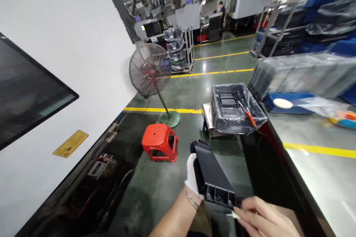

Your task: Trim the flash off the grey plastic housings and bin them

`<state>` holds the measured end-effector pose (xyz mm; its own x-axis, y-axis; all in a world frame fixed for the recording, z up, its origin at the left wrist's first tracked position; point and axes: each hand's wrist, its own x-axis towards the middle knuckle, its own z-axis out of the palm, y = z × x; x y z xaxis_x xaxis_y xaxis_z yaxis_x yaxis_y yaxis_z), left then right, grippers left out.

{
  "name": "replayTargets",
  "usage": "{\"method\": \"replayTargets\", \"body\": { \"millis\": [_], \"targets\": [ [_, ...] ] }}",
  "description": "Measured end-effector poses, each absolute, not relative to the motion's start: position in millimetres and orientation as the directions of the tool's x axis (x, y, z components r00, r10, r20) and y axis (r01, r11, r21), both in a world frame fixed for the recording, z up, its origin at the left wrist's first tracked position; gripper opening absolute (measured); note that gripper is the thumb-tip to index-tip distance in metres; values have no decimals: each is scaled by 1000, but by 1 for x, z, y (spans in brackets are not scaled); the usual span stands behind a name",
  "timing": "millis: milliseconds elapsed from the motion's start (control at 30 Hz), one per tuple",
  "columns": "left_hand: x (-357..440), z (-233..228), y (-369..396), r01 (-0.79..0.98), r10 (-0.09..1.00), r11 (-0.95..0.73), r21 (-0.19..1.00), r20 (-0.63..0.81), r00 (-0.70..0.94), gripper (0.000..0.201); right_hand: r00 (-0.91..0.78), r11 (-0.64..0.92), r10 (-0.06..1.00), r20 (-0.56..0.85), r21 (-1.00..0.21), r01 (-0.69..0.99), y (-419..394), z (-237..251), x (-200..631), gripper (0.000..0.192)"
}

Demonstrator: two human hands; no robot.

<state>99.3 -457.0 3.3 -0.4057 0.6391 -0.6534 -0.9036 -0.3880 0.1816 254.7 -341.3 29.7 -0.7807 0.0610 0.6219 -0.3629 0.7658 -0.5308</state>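
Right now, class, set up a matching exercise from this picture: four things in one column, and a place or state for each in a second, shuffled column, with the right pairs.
Things:
1. black plastic part
2. red stool
3. standing fan
4. orange-handled tool

Places or states:
A. lying on the plastic-lined bin
B. on the floor beside the fan's round base
C. held by the gloved left hand, with the bare right hand at its near end
D. upright by the white wall

Pairs: 1-C, 2-B, 3-D, 4-A
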Motion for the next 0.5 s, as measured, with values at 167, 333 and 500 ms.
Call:
{"method": "replayTargets", "body": {
  "millis": [167,333,500],
  "targets": [
    [40,6,-434,-924,690,-347,160,-624,-367,51,-777,795,102,621,-521,-312,-327,41,198,14],
    [8,22,-410,-922,641,-339,186,-672,-371,53,-820,826,98,563,-506,-248,-321,52,172,15],
    [-2,31,-390,-954,712,-246,169,-636,-297,66,-778,862,128,616,-457,-221,-308,58,165,15]
  ]
}}
